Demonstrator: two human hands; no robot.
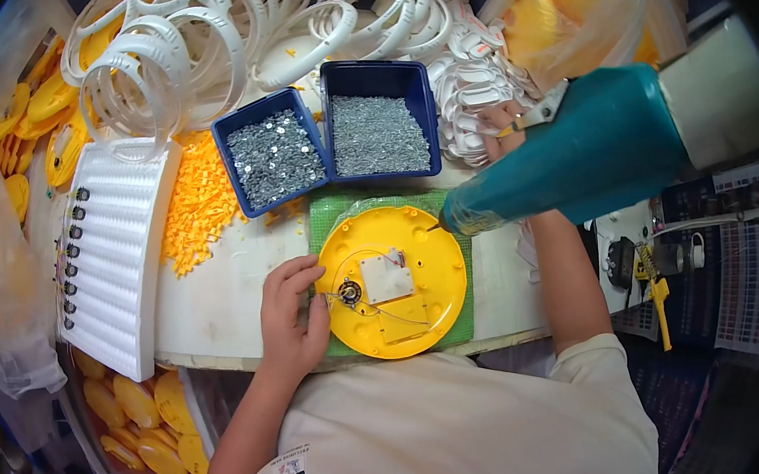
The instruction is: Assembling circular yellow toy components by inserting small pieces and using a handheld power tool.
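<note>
A round yellow plastic housing [445, 276] lies on a green mat [458, 200] in front of me. Inside it are a white square box [388, 278], a small black round part [349, 290] and thin wires. My left hand [293, 312] grips the housing's left rim, thumb and fingers beside the black part. A teal powered screwdriver [567, 155] slants in from the right, its bit over the housing's upper right edge. Beyond it, my right hand [502, 120] reaches to a heap of white oval plastic pieces [478, 71]; the screwdriver partly hides its fingers.
Two blue bins of small metal parts [277, 160] and screws [379, 134] stand behind the mat. Small orange pieces [198, 201] lie beside a white ridged tray [121, 266]. White rings [190, 53] pile up at the back. A crate [93, 438] holds yellow housings at lower left.
</note>
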